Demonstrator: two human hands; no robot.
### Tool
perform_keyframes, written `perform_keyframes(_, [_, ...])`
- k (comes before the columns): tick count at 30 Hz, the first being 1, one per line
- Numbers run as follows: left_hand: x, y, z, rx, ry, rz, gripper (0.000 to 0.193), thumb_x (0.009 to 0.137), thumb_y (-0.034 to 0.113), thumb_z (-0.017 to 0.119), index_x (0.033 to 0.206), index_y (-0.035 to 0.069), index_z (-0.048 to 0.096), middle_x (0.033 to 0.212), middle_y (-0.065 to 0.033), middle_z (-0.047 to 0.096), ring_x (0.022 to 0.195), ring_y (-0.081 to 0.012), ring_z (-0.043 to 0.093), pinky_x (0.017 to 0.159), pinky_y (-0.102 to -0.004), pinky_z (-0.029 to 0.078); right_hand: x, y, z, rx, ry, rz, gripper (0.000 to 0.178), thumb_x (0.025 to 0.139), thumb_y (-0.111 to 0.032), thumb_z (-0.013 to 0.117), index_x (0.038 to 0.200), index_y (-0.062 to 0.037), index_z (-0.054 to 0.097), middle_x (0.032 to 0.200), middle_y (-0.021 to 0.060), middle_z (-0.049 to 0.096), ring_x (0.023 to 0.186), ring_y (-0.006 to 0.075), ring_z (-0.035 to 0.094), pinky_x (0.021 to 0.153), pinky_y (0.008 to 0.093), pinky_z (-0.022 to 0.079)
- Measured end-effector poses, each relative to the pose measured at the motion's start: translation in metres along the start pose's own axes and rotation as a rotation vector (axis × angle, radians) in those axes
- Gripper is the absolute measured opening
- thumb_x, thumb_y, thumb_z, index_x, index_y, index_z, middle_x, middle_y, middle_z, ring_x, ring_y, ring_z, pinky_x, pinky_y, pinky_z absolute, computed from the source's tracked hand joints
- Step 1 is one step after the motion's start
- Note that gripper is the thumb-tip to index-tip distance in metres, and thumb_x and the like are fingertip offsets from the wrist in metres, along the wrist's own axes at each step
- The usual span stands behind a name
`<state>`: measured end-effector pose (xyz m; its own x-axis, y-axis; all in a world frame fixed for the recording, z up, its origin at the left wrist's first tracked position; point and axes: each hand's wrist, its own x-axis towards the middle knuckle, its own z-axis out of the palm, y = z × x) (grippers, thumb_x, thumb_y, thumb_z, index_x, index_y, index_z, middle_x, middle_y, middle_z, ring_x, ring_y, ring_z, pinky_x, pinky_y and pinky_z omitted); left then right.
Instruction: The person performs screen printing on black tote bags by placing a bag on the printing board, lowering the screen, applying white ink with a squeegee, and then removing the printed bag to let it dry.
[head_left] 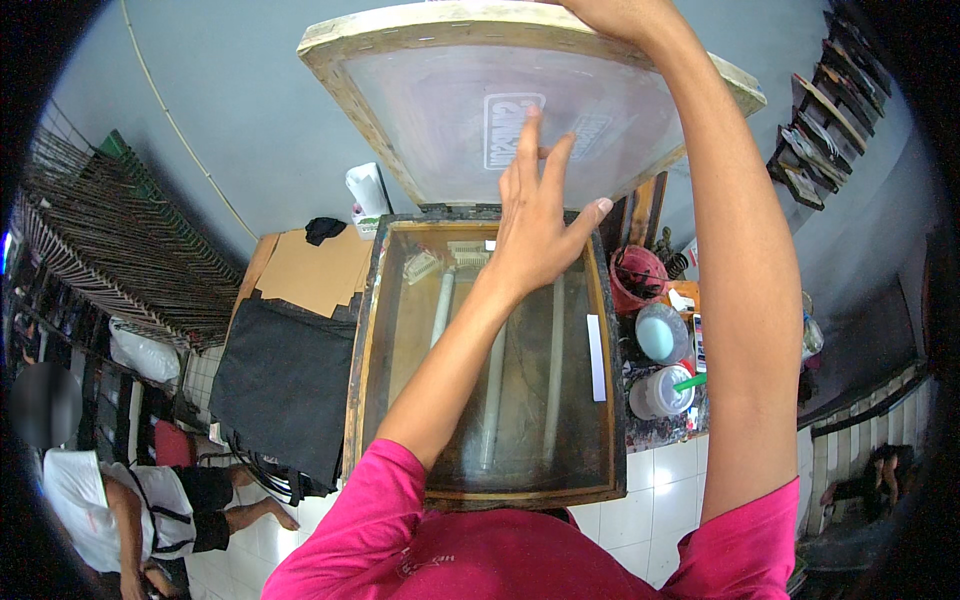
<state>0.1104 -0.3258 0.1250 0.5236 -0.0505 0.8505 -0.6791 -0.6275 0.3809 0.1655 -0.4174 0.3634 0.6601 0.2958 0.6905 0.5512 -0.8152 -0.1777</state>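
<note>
A screen printing frame (400,30) with a wooden border stands tilted up, its pale mesh facing me. The mesh carries a light rectangular stencil design. My right hand (622,16) grips the frame's top edge; its fingers are partly cut off by the picture's upper rim. My left hand (540,205) is open with fingers spread, the index fingertip at the stencil; I cannot tell if it touches the mesh. Below my left forearm lies a glass-topped light box (612,440) with several pale tubes inside. White paper strips lie on its glass.
Black fabric (283,385) lies on a board (312,268) at the left. To the right stand a red bucket (637,278), a bowl of light blue stuff (661,334) and a white tub (660,393) with a green handle. Another person (150,510) sits at the lower left.
</note>
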Motion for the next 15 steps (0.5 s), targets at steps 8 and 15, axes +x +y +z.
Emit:
perform_keyframes(8, [-0.049, 0.010, -0.010, -0.295, -0.030, -0.235, 0.033, 0.089, 0.010, 0.075, 0.117, 0.001, 0.059, 0.093, -0.0122, 0.065, 0.084, -0.0217, 0.063, 0.076, -0.0357, 0.050, 0.003, 0.009, -0.007, 0.001, -0.010, 0.093, 0.043, 0.080, -0.030, 0.079, 0.106, 0.0043, 0.076, 0.099, 0.0220, 0.076, 0.090, 0.0324, 0.071, 0.084, 0.0416, 0.054])
perform_keyframes(15, [-0.178, -0.054, -0.132, -0.060, 0.057, -0.870, 0.023, 0.097, 0.023, 0.073, 0.091, 0.002, 0.064, 0.065, 0.0010, 0.057, 0.063, -0.0092, 0.055, 0.058, -0.0314, 0.047, -0.012, -0.009, 0.012, 0.221, -0.010, -0.063, 0.040, 0.083, -0.025, 0.077, 0.107, 0.0061, 0.074, 0.099, 0.0208, 0.075, 0.091, 0.0267, 0.069, 0.084, 0.0372, 0.054])
